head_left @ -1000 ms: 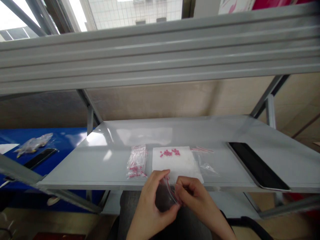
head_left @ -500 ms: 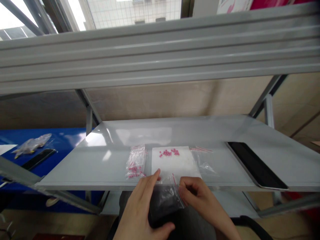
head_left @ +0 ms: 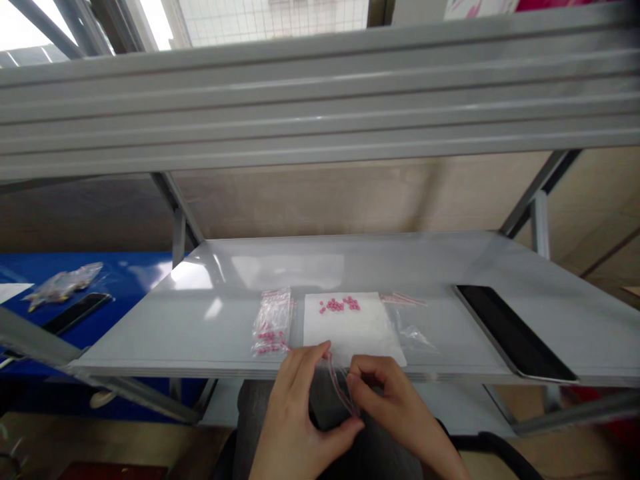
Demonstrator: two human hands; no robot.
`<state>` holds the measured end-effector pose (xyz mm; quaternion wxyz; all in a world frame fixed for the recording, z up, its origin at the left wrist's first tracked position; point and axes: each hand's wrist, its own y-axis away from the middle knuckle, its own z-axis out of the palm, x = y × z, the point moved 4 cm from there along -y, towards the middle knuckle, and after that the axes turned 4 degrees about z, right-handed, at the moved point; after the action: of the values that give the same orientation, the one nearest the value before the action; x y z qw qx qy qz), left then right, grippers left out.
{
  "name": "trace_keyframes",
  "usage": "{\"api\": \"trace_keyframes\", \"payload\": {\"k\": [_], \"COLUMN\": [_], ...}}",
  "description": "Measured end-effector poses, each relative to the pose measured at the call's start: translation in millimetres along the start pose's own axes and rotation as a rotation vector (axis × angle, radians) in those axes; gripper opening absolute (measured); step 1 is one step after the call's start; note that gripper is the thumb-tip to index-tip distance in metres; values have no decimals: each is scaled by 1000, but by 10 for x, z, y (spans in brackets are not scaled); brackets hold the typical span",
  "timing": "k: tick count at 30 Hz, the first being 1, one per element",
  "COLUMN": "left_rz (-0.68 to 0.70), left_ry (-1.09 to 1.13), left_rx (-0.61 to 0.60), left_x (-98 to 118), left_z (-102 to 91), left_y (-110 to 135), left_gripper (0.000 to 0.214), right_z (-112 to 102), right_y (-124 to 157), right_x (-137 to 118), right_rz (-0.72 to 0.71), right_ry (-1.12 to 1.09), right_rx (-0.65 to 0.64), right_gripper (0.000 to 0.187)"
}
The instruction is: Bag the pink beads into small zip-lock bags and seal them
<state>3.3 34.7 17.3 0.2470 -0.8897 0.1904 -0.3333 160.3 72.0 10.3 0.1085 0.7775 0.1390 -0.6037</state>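
Both my hands hold a small clear zip bag (head_left: pixel 340 390) with a red seal strip, just below the front edge of the grey shelf (head_left: pixel 210 333). My left hand (head_left: pixel 295 413) grips the bag's left side between thumb and fingers. My right hand (head_left: pixel 395 400) pinches its right edge, fingers curled. On the shelf just beyond lies a white sheet (head_left: pixel 353 327) with several small pink beads (head_left: pixel 340 305) near its far edge. A stack of clear bags holding pink beads (head_left: pixel 274 323) lies left of the sheet.
More clear zip bags (head_left: pixel 407 320) lie right of the sheet, and a black tablet (head_left: pixel 510 337) lies further right. A grey shelf beam (head_left: pixel 320 100) runs overhead. At left, a blue table (head_left: pixel 125 280) bears a phone (head_left: pixel 75 313) and a plastic bag (head_left: pixel 63 283).
My left hand, stretched flat toward the shelf edge half a second ago, has curled back round the clear bag. The bag now stands more edge-on between both hands.
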Motion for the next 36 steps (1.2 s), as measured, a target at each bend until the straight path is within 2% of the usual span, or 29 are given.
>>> {"api": "trace_keyframes", "payload": {"k": [3,8,12,14,18,22,24,27,28,32,36], "left_rz": [-3,6,-10,-14,-6,18,26,40,43,45,28], "left_ry": [34,94,148,170,168,146,149,139,132,124,133], "left_rx": [-3,57,33,48,116,272,345,415,430,450,479], "left_x": [4,22,28,31,12,-45,-69,-78,-76,-74,-94], "left_z": [46,79,100,102,117,149,173,205,213,233,242], "left_y": [-35,-89,-105,-114,-134,-130,-121,-111,-109,-107,-103], "left_gripper": [85,65,73,69,54,43,40,36,36,35,33], "right_z": [-3,-47,-53,-50,-74,-167,-250,-369,-391,-430,-427], "right_y": [-10,-20,-36,-43,-36,-62,-138,-330,-413,-673,-733], "right_x": [2,-27,-23,-8,-27,-128,-170,-175,-138,68,206], "right_rz": [2,-11,-28,-32,-59,-85,-130,-243,-261,-270,-265], "right_ry": [-22,-20,-6,-5,5,32,126,490,558,700,775], "right_rx": [14,78,88,89,124,247,387,662,698,716,710], "right_gripper": [29,31,33,33,34,36,32,19,16,16,17]}}
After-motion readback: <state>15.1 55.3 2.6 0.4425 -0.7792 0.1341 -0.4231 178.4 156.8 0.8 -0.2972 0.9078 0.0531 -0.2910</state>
